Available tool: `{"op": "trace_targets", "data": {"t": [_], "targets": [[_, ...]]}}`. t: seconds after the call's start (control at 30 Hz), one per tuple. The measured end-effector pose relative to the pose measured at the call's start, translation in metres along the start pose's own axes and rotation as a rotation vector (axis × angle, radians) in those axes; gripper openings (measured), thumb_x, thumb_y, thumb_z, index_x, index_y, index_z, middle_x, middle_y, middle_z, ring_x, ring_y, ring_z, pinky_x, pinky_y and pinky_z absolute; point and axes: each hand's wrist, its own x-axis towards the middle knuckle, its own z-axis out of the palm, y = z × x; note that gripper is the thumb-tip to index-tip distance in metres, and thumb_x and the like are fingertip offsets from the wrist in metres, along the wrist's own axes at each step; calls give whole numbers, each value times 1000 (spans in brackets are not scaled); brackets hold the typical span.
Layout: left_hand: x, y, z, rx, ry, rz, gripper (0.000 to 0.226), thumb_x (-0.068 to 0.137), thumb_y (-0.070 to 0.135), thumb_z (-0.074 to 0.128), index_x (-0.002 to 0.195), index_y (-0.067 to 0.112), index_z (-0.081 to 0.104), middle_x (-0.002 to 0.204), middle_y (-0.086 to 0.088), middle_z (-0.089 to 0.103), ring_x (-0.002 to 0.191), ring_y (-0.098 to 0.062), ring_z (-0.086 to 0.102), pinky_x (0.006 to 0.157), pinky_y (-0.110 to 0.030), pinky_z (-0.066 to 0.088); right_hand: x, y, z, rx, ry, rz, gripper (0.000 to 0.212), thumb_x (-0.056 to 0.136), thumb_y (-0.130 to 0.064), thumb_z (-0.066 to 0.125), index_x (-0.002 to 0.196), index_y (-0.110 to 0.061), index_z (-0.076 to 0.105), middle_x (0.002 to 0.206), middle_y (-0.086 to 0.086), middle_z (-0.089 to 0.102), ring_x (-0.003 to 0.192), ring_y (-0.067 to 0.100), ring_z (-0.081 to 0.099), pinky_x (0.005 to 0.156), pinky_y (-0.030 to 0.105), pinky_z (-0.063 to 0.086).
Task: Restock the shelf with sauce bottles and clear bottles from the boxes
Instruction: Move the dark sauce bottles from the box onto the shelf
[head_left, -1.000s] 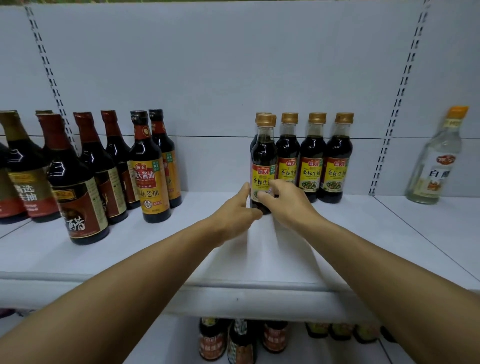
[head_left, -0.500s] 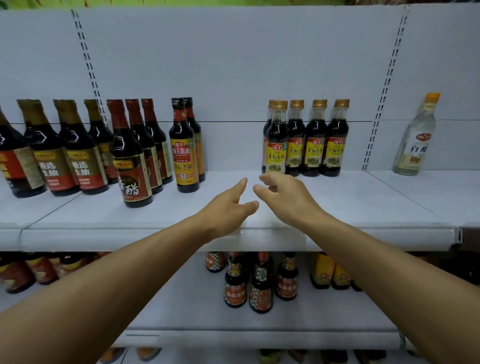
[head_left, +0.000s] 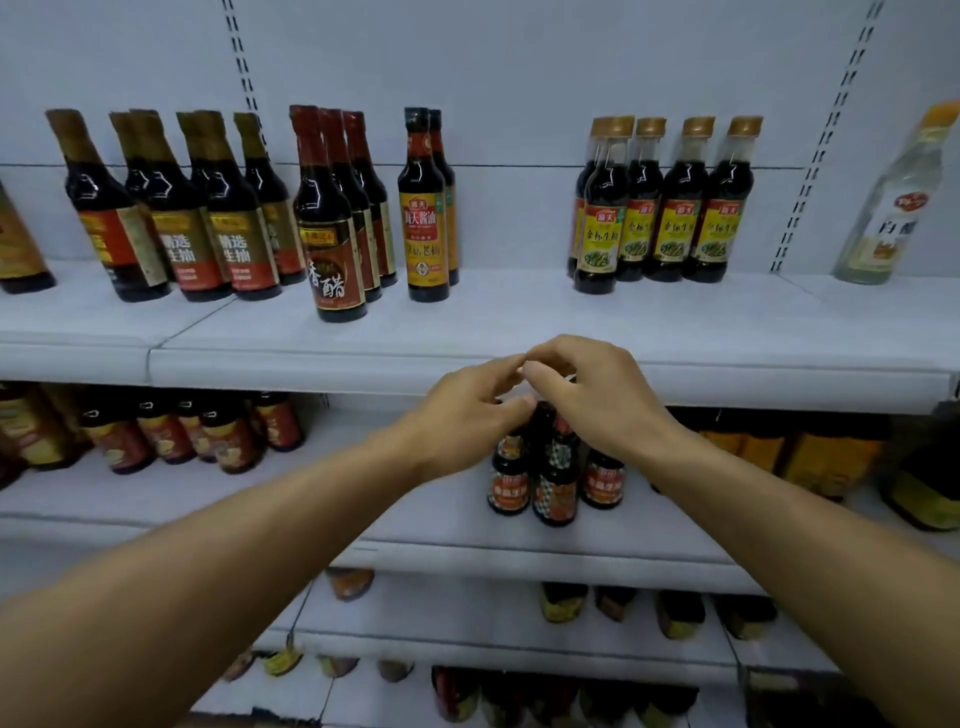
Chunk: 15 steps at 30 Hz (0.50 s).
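**Top shelf stock, hands off the bottles**

Item 1: yellow-label sauce bottles (head_left: 670, 208), gold caps, dark contents. Five or so stand upright on the top shelf (head_left: 519, 322) at about 1 o'clock from frame centre, four in a row against the back panel and one just in front at the row's left end, touching or nearly touching its neighbour.

Item 2: clear bottle (head_left: 893, 208), orange cap, pale liquid, white label. Stands alone at 2 o'clock, on the next shelf bay, well apart from Item 1.

Item 3: left hand (head_left: 467, 415), at centre, in front of the shelf's front lip. Fingers loosely curled, holding nothing. Fingertips meet or nearly meet those of the right hand.

Item 4: right hand (head_left: 592, 395), just beside it toward 3 o'clock. Fingers relaxed and bent downward, holding nothing. Both hands sit below and clear of Item 1.

Item 5: orange-label bottles (head_left: 427, 208), two, one behind the other, at 11 o'clock.

Item 6: red-capped vinegar bottles (head_left: 332, 218), three in file, left of Item 5.

Item 7: brown-capped bottles (head_left: 208, 208), a cluster at 10 o'clock.

Item 8: small dark bottles (head_left: 550, 478) on the second shelf, directly under the hands, partly hidden by them. Lower shelves hold further bottles, too blurred to identify.
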Motion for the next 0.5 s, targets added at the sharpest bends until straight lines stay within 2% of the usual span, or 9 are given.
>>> {"op": "trace_targets", "data": {"t": [0.07,0.13,0.2,0.33,0.47,0.5], "targets": [[-5,-7,6,-38,10,-13,44,98,13,52,137,34,53,131,11,62,120,0,56,104,-32,46,-5,5,7,-2,-36,4,20,94,-33,56,105,-26,71,101,-9,70,93,7,62,82,28,51],[-8,-17,14,-65,10,-33,44,97,8,51,136,28,54,129,8,64,119,-4,58,104,-32,47,-10,12,14,5,-71,14,20,95,-33,55,105,-27,70,101,-11,70,93,6,62,80,26,50],[-10,-26,23,-74,4,-60,43,98,8,51,137,26,55,129,6,64,120,-5,58,105,-33,46,-15,20,21,19,-105,32,20,95,-34,54,106,-26,70,100,-11,70,91,4,62,76,22,50],[-21,-50,43,-96,-13,-122,38,99,13,52,134,29,57,126,13,64,117,4,57,103,-26,45,-31,43,44,33,-171,68,19,96,-33,55,107,-28,70,98,-14,68,89,0,61,74,19,49],[-35,-80,70,-107,-4,-231,36,98,18,54,132,31,60,123,10,67,116,-1,59,105,-35,46,-48,71,75,41,-259,103,18,96,-28,56,102,-21,72,91,-11,68,84,2,61,70,16,47],[-38,-89,77,-95,-3,-255,37,98,18,54,133,29,59,124,9,67,117,-2,59,105,-37,46,-52,78,83,38,-286,110,19,96,-28,56,102,-19,72,92,-8,69,85,5,62,72,21,49]]}}
